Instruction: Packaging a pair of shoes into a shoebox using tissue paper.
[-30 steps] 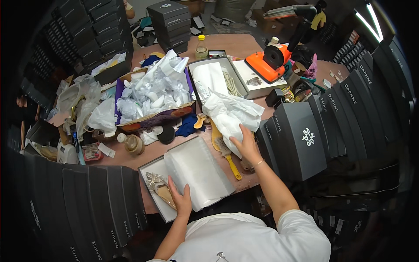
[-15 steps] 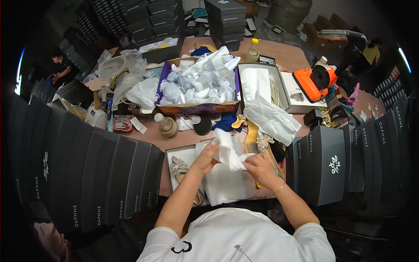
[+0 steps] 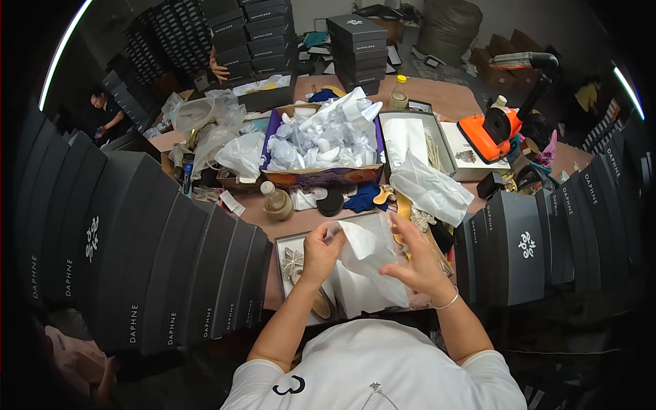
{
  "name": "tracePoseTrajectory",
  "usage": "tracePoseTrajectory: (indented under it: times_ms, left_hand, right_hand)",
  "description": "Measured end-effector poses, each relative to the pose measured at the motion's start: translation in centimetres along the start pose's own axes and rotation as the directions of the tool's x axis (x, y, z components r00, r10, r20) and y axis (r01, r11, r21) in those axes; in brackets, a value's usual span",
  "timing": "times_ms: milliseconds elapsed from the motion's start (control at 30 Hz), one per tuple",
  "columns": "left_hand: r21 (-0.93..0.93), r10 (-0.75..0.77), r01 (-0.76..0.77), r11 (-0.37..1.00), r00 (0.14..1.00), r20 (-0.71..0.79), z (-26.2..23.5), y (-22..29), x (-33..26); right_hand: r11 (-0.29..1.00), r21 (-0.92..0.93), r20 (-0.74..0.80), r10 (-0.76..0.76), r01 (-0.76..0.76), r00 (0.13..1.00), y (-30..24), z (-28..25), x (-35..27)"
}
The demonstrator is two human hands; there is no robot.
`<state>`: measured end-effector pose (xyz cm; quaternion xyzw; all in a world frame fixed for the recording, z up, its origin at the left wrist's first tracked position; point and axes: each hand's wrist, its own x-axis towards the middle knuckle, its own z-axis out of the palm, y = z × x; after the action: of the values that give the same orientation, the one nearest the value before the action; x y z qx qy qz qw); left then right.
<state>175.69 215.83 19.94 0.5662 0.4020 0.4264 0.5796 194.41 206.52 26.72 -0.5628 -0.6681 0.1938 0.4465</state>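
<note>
On the cluttered pink table (image 3: pixel 444 94), a white sheet (image 3: pixel 365 251) is pinched by the fingers of the left hand (image 3: pixel 321 258); those of the right hand (image 3: pixel 420 265) are spread, contact unclear. Beneath, the open box (image 3: pixel 290 241) is largely covered, its bowed shoe (image 3: pixel 292 261) partly hidden.

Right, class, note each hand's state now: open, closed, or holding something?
Left hand: closed, holding white paper.
Right hand: open, beside the white paper; contact unclear.

Wide fisheye on your head, above the near side of the purple-sided box (image 3: pixel 321 177), facing down and forward, your left hand (image 3: pixel 322 255) and right hand (image 3: pixel 422 265) close, carton stack (image 3: pixel 357 56) beyond that box
</note>
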Motion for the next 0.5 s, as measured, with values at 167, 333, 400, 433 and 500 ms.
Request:
tracePoseTrajectory:
  times_ms: [167,333,400,433,500]
  left_hand:
    - [0.099,-0.076,0.056,0.993,0.977,0.200,-1.1,1.3,-1.8]
    - [-0.048,-0.184,0.220,0.974,0.900,0.395,-4.1,-0.7,-2.2]
    - [-0.288,-0.299,0.426,0.857,0.869,0.394,-4.2,-0.1,-2.0]
    - [-0.348,-0.301,0.432,0.832,0.878,0.371,-4.6,0.1,-1.4]
    - [-0.358,-0.165,0.261,0.897,0.947,0.276,-4.7,2.2,0.2]
  right_hand:
    - [0.981,0.100,0.251,0.134,-0.164,0.959,1.6,2.4,1.8]
    - [0.997,-0.055,0.250,0.059,-0.047,0.966,1.3,2.9,2.9]
    - [0.999,0.003,0.172,-0.038,0.038,0.984,0.4,3.4,3.4]
    - [0.992,-0.072,0.155,-0.095,0.107,0.983,0.5,3.8,4.1]
    - [0.946,-0.253,0.120,-0.179,0.204,0.977,0.8,4.1,5.9]
